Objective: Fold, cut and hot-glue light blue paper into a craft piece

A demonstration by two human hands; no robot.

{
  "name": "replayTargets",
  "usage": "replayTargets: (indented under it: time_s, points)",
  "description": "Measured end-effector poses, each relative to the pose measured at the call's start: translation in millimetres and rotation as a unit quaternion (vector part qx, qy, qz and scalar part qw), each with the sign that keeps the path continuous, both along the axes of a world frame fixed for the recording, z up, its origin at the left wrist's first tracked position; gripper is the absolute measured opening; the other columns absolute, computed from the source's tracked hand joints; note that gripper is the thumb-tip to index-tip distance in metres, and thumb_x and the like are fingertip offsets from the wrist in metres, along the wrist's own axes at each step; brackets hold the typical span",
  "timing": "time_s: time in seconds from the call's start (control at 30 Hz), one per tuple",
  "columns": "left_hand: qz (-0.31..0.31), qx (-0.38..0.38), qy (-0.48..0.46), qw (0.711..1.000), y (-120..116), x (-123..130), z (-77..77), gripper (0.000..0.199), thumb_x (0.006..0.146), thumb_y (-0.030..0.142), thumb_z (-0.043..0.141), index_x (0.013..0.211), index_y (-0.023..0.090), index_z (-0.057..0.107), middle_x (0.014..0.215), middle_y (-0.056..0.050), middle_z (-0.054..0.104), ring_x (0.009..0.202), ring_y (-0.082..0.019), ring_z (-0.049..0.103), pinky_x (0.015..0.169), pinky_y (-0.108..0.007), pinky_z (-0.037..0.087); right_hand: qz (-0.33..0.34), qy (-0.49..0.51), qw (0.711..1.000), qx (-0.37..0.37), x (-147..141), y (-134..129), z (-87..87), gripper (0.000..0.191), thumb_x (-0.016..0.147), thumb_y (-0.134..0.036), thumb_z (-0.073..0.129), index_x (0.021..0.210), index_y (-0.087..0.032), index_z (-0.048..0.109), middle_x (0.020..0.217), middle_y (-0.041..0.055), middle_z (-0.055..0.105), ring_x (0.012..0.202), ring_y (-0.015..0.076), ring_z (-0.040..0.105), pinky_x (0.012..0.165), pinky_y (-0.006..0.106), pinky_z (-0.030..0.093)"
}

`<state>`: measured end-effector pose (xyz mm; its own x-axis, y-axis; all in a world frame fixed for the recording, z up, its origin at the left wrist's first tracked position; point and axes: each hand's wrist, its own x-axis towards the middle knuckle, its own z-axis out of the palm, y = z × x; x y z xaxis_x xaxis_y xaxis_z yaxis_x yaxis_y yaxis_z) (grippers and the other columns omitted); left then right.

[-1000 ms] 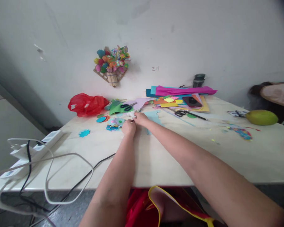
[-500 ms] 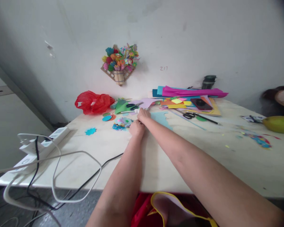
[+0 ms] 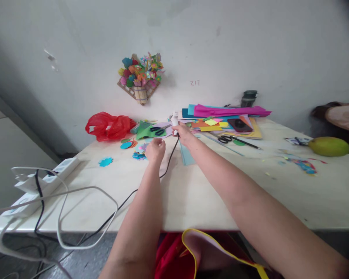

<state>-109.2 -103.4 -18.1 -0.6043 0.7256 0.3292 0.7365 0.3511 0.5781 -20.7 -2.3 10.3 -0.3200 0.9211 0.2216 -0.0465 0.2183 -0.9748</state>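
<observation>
My right hand (image 3: 180, 131) is wrapped round a white corded tool (image 3: 175, 118), its black cord (image 3: 171, 157) trailing down to the left. To its left, my left hand (image 3: 155, 149) has its fingers curled beside a pile of flower-shaped paper pieces (image 3: 139, 155); whether they hold anything is too small to tell. A light blue sheet (image 3: 186, 155) lies under my right wrist. Behind my hands are dark-handled scissors (image 3: 159, 130) on a green sheet (image 3: 142, 131). A blue scalloped piece (image 3: 105, 161) rests on the table at the left.
A red plastic bag (image 3: 109, 127) lies at the back left, a white power strip (image 3: 46, 188) with loose cables at the left edge. At the right are coloured sheets (image 3: 212, 126), a phone (image 3: 240, 125), black scissors (image 3: 224, 138), a pencil (image 3: 246, 142) and a yellow-green fruit (image 3: 329, 146).
My hands have moved apart. The white tool now stands raised in my right hand, with its cord lifted off the table. My left hand has shifted left and down.
</observation>
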Motion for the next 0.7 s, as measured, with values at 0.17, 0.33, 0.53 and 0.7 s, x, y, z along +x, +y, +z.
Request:
replayTargets:
  time_s: [0.17,0.33,0.53,0.7]
  points:
    - [-0.126,-0.146,0.191,0.962,1.0,-6.5,-14.9,0.080,0.064,0.061,0.056,0.133,0.027,0.035,0.146,-0.003,0.021,0.133,-0.031,-0.008,0.105,-0.049,0.010,0.055,0.084,0.991,-0.084,30.7,-10.0,-1.9,0.020,0.070,-0.021,0.061,0.059,-0.016,0.045,0.043,-0.0069,0.042,0.037,0.0042,0.037,0.034,0.015,0.032]
    - [-0.189,-0.273,0.241,0.912,2.3,-15.9,-25.4,0.095,0.060,0.065,0.055,0.140,0.028,0.017,0.148,-0.004,0.001,0.128,-0.034,-0.024,0.101,-0.059,-0.004,0.076,0.077,0.991,-0.079,59.9,-4.9,-16.2,0.018,0.065,-0.021,0.067,0.065,-0.016,0.049,0.039,-0.0079,0.043,0.032,0.0048,0.037,0.030,0.016,0.030]
    - [-0.184,-0.322,0.244,0.896,-6.2,-21.1,-23.9,0.096,0.061,0.068,0.051,0.140,0.027,0.014,0.148,-0.004,-0.002,0.127,-0.035,-0.024,0.098,-0.061,-0.007,0.056,0.077,0.991,-0.096,77.2,-3.8,-30.8,0.019,0.066,-0.022,0.066,0.066,-0.017,0.047,0.038,-0.0087,0.043,0.031,0.0052,0.037,0.030,0.016,0.030]
    - [-0.161,-0.314,0.271,0.896,-28.1,-33.2,15.8,0.093,0.049,0.062,0.066,0.132,0.032,0.037,0.147,-0.004,0.013,0.131,-0.039,-0.009,0.099,-0.061,-0.001,0.049,0.082,0.990,-0.102,77.6,-5.5,-35.2,0.016,0.065,-0.020,0.063,0.065,-0.016,0.048,0.037,-0.0080,0.044,0.031,0.0058,0.038,0.030,0.016,0.031]
